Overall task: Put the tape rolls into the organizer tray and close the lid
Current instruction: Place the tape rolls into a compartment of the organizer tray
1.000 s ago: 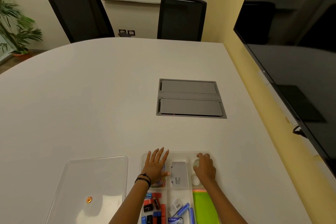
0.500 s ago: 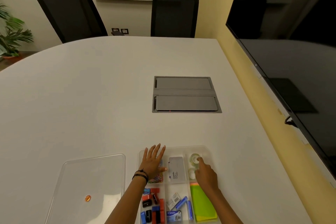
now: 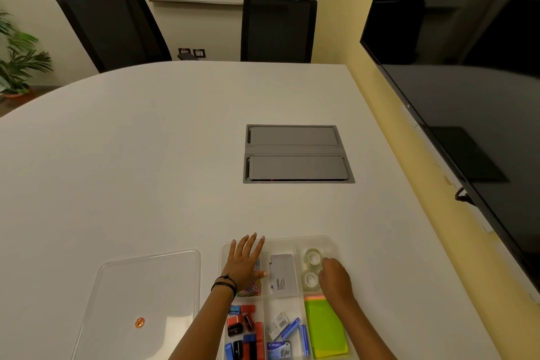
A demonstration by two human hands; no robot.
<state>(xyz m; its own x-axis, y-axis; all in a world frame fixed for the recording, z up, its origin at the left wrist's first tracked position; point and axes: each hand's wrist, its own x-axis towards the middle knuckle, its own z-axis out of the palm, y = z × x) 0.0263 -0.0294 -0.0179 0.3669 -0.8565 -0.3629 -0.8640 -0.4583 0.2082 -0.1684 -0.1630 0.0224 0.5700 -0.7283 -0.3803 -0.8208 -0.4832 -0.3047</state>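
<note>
A clear organizer tray [image 3: 280, 241] lies at the near edge of the white table. Two clear tape rolls sit in its far right compartment: one tape roll [image 3: 312, 257] behind the other tape roll [image 3: 309, 279]. My right hand [image 3: 334, 279] rests at the right side of that compartment, fingers curled, touching or almost touching the rolls and gripping neither that I can see. My left hand [image 3: 244, 263] lies flat with spread fingers on the tray's far left compartment. The clear lid [image 3: 140, 278] lies flat on the table left of the tray, bearing a small orange sticker.
The tray also holds a grey box [image 3: 283, 273], coloured clips, red, black and blue small items, staple boxes and green sticky notes [image 3: 325, 327]. A grey cable hatch [image 3: 298, 153] is set into the table. Two black chairs stand at the far side, a dark screen on the right wall.
My right hand has drawn back toward me and to the right, uncovering both tape rolls in the compartment. My left hand stays flat on the tray.
</note>
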